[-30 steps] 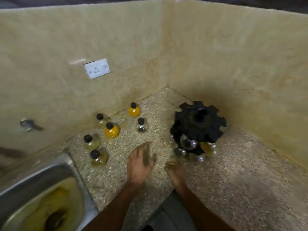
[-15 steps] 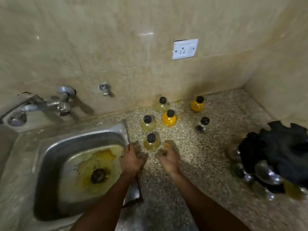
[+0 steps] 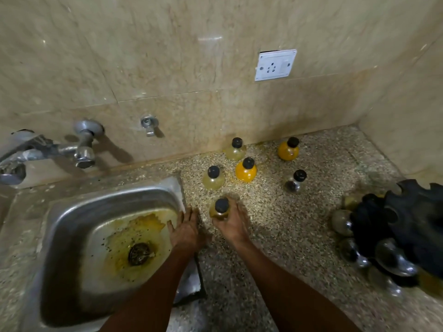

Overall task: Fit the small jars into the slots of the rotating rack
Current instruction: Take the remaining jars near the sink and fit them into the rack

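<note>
Right hand wrapped around a pale black-capped jar at frame centre; left hand flat beside the sink; black rack at right edge.

sink – dull stained steel | counter – speckled stone | jars – clear, glossy
</note>
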